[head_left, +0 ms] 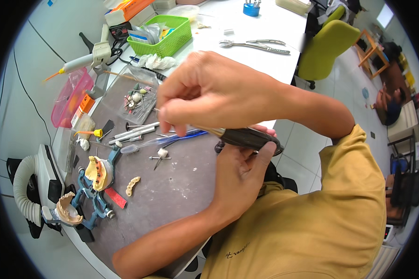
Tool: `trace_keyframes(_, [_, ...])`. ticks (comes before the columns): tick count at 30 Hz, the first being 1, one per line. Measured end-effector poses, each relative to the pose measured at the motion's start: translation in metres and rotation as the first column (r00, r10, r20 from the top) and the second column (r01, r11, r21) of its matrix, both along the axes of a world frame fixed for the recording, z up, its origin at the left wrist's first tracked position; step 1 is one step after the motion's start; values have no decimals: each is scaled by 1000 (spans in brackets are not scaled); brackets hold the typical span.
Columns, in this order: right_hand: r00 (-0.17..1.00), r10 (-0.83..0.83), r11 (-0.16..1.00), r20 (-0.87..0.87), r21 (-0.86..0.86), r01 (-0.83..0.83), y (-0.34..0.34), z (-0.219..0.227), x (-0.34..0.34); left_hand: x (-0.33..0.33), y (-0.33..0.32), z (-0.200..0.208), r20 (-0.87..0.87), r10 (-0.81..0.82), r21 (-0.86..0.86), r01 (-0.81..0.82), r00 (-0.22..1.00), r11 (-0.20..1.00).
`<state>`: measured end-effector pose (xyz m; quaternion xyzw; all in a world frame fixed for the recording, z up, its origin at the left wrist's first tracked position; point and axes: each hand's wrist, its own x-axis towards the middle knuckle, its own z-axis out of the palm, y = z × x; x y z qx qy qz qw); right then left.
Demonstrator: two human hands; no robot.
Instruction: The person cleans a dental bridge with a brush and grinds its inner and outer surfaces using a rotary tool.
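My left hand (239, 174) is wrapped round a black dental handpiece (246, 138), whose brass-coloured nose points left. Over that nose, my right hand (202, 90) is closed in a pinch, slightly blurred; a thin metal shank shows by its fingertips, but I cannot tell whether it is held. Just beyond these fingers lies a clear plastic box (125, 95) of assorted burs and polishing tips. A blue-handled brush (172, 138) rests on the bench below the right hand. Nearer me are a white polishing tip (162, 152) and a tooth-coloured dental bridge (132, 186).
A blue articulator (86, 186) with a yellow dental model (97, 173) stands at left, beside a ribbed hose (27, 186). A green basket (165, 39), a pink tray (72, 95) and pliers (258, 45) lie farther back. A green chair (328, 49) stands beyond the bench edge.
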<state>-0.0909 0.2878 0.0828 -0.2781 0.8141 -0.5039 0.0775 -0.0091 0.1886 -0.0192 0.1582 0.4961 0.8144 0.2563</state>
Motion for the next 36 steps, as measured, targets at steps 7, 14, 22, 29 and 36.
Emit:
trace_keyframes(7, [935, 135, 940, -329, 339, -17, -23, -24, -42, 2, -3, 8, 0, -49, -47, 49, 999, 998])
trace_keyframes(14, [770, 189, 880, -609, 453, 142, -17, -60, -36, -2, -6, 0, -32, -77, -105, 73, 997, 992])
trace_keyframes(22, [803, 326, 747, -498, 656, 103, -33, -63, -38, -1, -8, 3, -94, -50, -121, 38, 994, 992])
trace_keyframes(29, [923, 162, 976, -350, 192, -99, -10, -33, -45, 0, -6, 5, -28, -61, -144, 56, 998, 988])
trace_keyframes(36, [984, 139, 985, 111, -117, -126, 1, 7, -20, 0, -7, 8, 15, -62, -127, 64, 998, 990])
